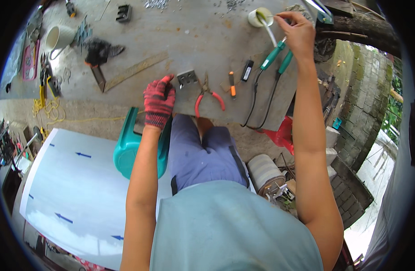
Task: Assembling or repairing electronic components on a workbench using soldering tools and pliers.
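Note:
My right hand (298, 36), bare, pinches a thin stick at the far right of the metal table (139, 34). The stick points into a white cup (253, 19) with something yellow-green inside. Below this hand lie two green handles (271, 57) with black cables; a pale metal rod runs from one toward the cup. My left hand (159, 100), in a red and black glove, rests at the table's near edge, its index finger stretched out. Beside that finger stands a small metal bracket with holes (187, 79). Red-handled pliers (206, 92) lie to the right of the bracket.
An orange and black screwdriver (232, 85) and black bar (247, 71) lie mid-table. At left are a rusty square (133, 72), dark glove (99, 50), white mug (59, 38) and yellow-handled pliers (49, 81). A green plastic stool (128, 151) stands beside my legs.

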